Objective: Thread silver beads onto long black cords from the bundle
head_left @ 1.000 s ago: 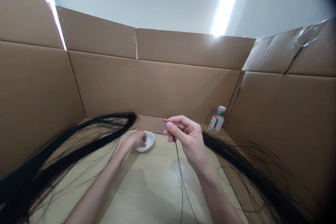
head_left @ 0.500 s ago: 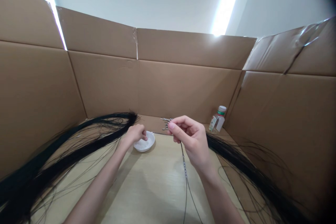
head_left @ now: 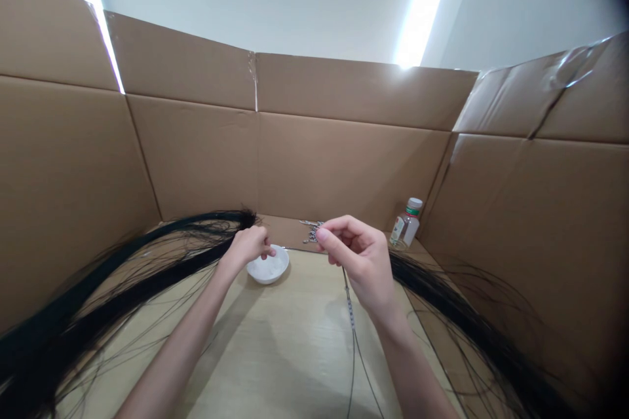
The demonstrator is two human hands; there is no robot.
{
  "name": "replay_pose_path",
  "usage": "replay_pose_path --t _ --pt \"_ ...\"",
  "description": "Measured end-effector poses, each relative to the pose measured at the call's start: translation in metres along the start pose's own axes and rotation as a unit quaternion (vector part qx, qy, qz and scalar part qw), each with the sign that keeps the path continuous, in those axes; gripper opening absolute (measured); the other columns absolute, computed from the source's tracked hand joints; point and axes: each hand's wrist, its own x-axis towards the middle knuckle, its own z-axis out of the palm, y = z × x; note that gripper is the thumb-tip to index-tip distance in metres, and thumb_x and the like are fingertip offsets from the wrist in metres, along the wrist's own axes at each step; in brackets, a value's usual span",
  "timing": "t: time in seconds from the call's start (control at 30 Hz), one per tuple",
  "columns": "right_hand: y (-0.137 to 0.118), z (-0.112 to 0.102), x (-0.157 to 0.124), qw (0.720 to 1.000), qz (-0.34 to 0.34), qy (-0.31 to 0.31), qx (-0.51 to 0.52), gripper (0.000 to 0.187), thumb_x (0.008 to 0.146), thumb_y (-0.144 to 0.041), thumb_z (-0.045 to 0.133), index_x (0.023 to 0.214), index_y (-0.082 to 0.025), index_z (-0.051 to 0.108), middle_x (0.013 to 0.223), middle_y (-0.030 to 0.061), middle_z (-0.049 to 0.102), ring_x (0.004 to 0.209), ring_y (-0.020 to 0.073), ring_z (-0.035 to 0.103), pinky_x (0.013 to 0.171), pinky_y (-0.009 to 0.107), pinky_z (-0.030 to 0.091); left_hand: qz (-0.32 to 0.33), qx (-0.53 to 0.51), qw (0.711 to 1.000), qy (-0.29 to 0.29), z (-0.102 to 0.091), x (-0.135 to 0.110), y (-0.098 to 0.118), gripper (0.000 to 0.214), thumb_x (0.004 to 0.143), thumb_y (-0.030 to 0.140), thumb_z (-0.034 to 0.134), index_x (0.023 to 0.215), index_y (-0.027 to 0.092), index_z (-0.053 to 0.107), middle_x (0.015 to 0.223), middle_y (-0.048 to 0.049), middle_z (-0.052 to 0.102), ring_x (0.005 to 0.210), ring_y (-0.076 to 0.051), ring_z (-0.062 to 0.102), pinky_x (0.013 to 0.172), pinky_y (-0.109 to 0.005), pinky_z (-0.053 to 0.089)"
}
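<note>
My left hand (head_left: 251,244) is over the left rim of a small white bowl (head_left: 268,273), its fingers curled down together. Whether anything small is between those fingertips cannot be made out. The bowl holds pale, whitish contents too small to tell apart. My right hand (head_left: 358,260) pinches a thin dark cord between thumb and forefinger, to the right of the bowl. From this hand the cord (head_left: 352,353) hangs down, with several small pale beads (head_left: 350,314) strung on it. Below the beads it parts into two strands.
Long dark strands of hair or fibre (head_left: 162,275) lie on the left, and another bundle (head_left: 457,294) on the right. Small metal pieces (head_left: 310,233) lie behind my right hand. A clear bottle (head_left: 407,226) with a white cap stands back right. Cardboard walls (head_left: 344,170) surround the table (head_left: 275,347).
My left hand has risen slightly and shifted a little left over the bowl. The beaded cord has swung slightly right below my right hand, which stays nearly in place.
</note>
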Motion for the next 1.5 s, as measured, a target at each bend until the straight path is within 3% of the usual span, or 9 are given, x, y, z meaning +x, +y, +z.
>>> replay_pose_path --t 0.23,0.4,0.53,0.67,0.83,1.0,1.1,1.23,1.5 --pt "0.002 -0.001 0.003 1.0 -0.001 0.001 -0.006 0.016 0.087 -0.034 0.077 0.082 -0.019 0.074 0.066 -0.0003 0.07 0.054 0.0075 0.055 0.05 0.019 0.043 0.031 -0.064 0.996 0.052 0.002 0.005 -0.004 0.024 0.097 0.037 0.067 0.105 0.014 0.07 0.104 -0.0068 0.072 0.094 -0.021 0.07 0.087 -0.043 0.058" --pt "0.0 0.002 0.002 1.0 0.018 -0.005 0.018 0.018 0.087 -0.036 0.076 0.083 -0.019 0.074 0.068 0.0017 0.073 0.053 0.0098 0.057 0.048 0.021 0.044 0.108 -0.182 0.967 0.144 -0.017 -0.014 0.017 0.02 0.1 0.028 0.058 0.097 0.019 0.075 0.105 -0.0088 0.079 0.102 -0.025 0.073 0.093 -0.036 0.053" --pt "-0.002 0.004 -0.002 1.0 0.011 -0.006 0.009 0.016 0.088 -0.034 0.075 0.083 -0.019 0.074 0.067 0.0013 0.072 0.056 0.0103 0.058 0.051 0.022 0.045 0.186 -0.314 0.907 0.209 -0.037 -0.052 0.05 0.03 0.101 0.044 0.057 0.121 0.023 0.064 0.113 -0.0049 0.078 0.106 -0.021 0.073 0.089 -0.03 0.055" --pt "-0.006 0.006 -0.006 1.0 -0.002 0.0 0.02 0.014 0.089 -0.032 0.075 0.083 -0.02 0.075 0.069 0.0009 0.073 0.059 0.0108 0.061 0.056 0.022 0.049 0.24 -0.524 0.782 0.237 -0.048 -0.092 0.079 0.018 0.094 0.039 0.071 0.097 0.021 0.068 0.094 -0.0025 0.077 0.091 -0.018 0.073 0.08 -0.027 0.055" --pt "-0.012 0.007 -0.009 0.999 -0.009 0.006 0.041 0.011 0.09 -0.029 0.073 0.084 -0.02 0.074 0.071 0.0005 0.075 0.062 0.0114 0.066 0.06 0.023 0.054 0.251 -0.646 0.702 0.166 -0.046 -0.117 0.097 0.012 0.097 0.035 0.069 0.097 0.023 0.07 0.093 0.0007 0.072 0.086 -0.013 0.068 0.079 -0.023 0.054" --pt "-0.014 0.01 -0.017 0.988 -0.106 0.077 -0.077 0.007 0.091 -0.024 0.071 0.085 -0.022 0.073 0.071 -0.001 0.073 0.063 0.0127 0.064 0.059 0.025 0.051 0.224 -0.77 0.596 0.047 -0.042 -0.128 0.107 0.009 0.099 0.03 0.068 0.094 0.024 0.072 0.096 0.0021 0.067 0.092 -0.009 0.064 0.09 -0.02 0.054" --pt "-0.014 0.012 -0.024 0.972 -0.166 0.1 -0.136 0.008 0.091 -0.019 0.069 0.086 -0.024 0.073 0.075 -0.0016 0.073 0.064 0.0129 0.063 0.059 0.027 0.051 0.19 -0.812 0.552 -0.027 -0.041 -0.134 0.112 0.011 0.098 0.029 0.068 0.094 0.021 0.073 0.101 -0.0007 0.068 0.101 -0.012 0.065 0.097 -0.024 0.054" --pt "-0.015 0.014 -0.031 0.957 -0.206 0.117 -0.165 0.009 0.09 -0.017 0.069 0.087 -0.025 0.072 0.075 -0.0023 0.073 0.062 0.0133 0.062 0.058 0.028 0.052 0.194 -0.819 0.534 -0.077 -0.04 -0.139 0.117 0.014 0.1 0.029 0.065 0.094 0.02 0.075 0.101 -0.0037 0.07 0.107 -0.017 0.067 0.098 -0.026 0.056" --pt "-0.018 0.012 -0.031 0.947 -0.23 0.123 -0.187 0.013 0.085 -0.012 0.069 0.083 -0.024 0.067 0.067 -0.005 0.066 0.056 0.0106 0.056 0.053 0.026 0.049 0.194 -0.81 0.546 -0.089 -0.034 -0.14 0.12 0.017 0.101 0.03 0.063 0.097 0.019 0.074 0.1 -0.0042 0.069 0.107 -0.018 0.068 0.093 -0.026 0.058"
